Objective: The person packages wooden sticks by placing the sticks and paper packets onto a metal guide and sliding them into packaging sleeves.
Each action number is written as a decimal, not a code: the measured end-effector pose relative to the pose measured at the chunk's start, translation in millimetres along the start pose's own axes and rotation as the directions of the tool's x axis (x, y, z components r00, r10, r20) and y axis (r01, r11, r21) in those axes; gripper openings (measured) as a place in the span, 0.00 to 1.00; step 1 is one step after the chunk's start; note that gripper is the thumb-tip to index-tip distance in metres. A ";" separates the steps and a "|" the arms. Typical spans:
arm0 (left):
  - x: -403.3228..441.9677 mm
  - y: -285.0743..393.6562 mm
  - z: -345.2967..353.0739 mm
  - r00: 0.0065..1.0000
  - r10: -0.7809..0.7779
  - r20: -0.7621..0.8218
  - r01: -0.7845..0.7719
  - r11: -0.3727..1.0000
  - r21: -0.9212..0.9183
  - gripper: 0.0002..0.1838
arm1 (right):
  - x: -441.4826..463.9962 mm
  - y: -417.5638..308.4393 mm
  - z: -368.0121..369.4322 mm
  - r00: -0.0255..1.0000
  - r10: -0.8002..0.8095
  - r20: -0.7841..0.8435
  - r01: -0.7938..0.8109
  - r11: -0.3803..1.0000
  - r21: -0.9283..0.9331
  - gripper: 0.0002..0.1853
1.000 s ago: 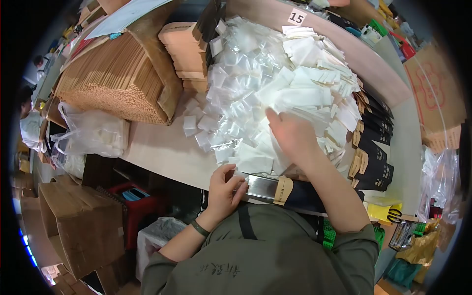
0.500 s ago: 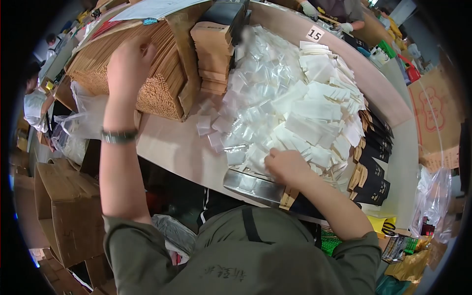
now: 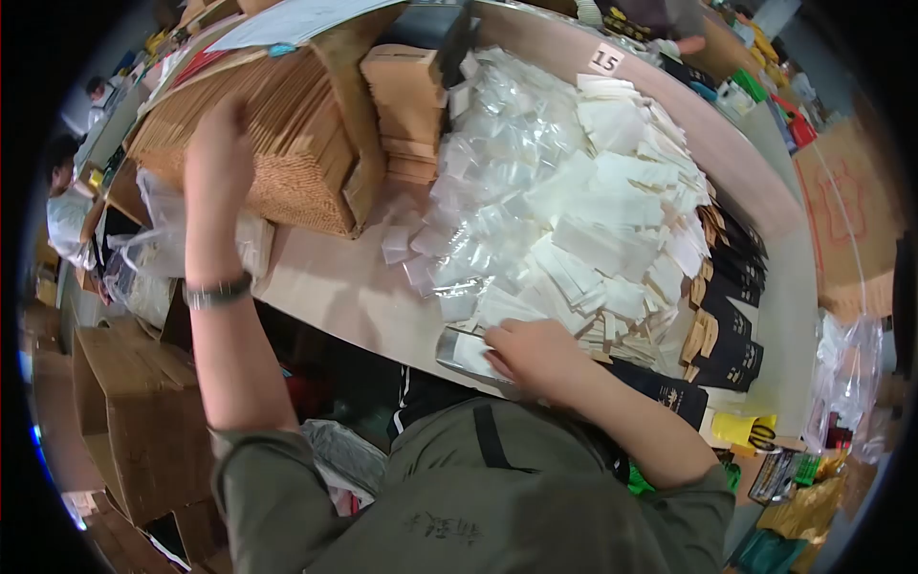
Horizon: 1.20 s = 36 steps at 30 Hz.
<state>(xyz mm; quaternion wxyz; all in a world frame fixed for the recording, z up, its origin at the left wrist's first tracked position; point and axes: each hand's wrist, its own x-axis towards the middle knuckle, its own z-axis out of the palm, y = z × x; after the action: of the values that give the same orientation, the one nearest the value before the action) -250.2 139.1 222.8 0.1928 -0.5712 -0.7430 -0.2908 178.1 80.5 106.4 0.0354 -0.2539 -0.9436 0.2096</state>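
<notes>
My left hand (image 3: 220,158) is raised in front of the large box of tightly packed brown cardboard pieces (image 3: 296,177); its fingers are blurred, and whether it holds anything cannot be made out. At the table's front edge my right hand (image 3: 531,356) has its fingers bent over a white packet (image 3: 473,350), which lies on a shiny metal tray (image 3: 448,346). Behind that hand spreads a heap of white packets (image 3: 612,201), with clear plastic packets (image 3: 507,143) to its left.
A stack of brown and black pouches (image 3: 406,100) stands behind the table. More black pouches (image 3: 732,335) line the right side. Yellow-handled scissors (image 3: 746,430) lie at the right front corner. Co-workers are at the far left (image 3: 72,215) and top right (image 3: 660,21).
Since one second ago, my left hand has gone from the tray up to the brown cardboard. My right hand has come down from the white heap to the tray.
</notes>
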 end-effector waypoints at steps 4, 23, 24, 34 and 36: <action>-129.0 0.6 -2.1 0.878 -0.460 0.129 0.461 0.743 -0.485 0.09 | 18.6 -2.1 54.1 0.995 -0.033 -0.097 0.036 0.999 0.028 0.10; -276.0 205.5 70.4 0.774 0.312 0.550 0.296 0.590 -0.751 0.08 | -96.6 10.5 8.7 0.953 0.161 -0.257 -0.164 0.986 0.010 0.25; -276.4 198.4 71.0 0.802 0.184 0.568 0.337 0.645 -0.686 0.09 | -98.8 7.4 4.2 0.946 0.189 -0.264 -0.205 0.978 -0.034 0.27; -257.2 237.6 12.7 0.691 0.423 0.586 0.199 0.668 -0.717 0.44 | -105.0 16.5 -7.3 0.931 0.069 -0.359 -0.078 0.997 -0.012 0.24; -251.5 227.8 23.2 0.746 0.570 0.344 -0.317 0.758 -0.569 0.47 | -110.2 12.8 -22.0 0.952 -0.015 -0.306 0.012 1.000 -0.013 0.21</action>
<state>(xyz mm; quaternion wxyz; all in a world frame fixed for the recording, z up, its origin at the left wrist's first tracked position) 38.4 9.6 98.0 -0.0865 -0.8201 -0.5076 -0.2497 283.5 44.4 125.5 0.1814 -0.2769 -0.9295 0.1623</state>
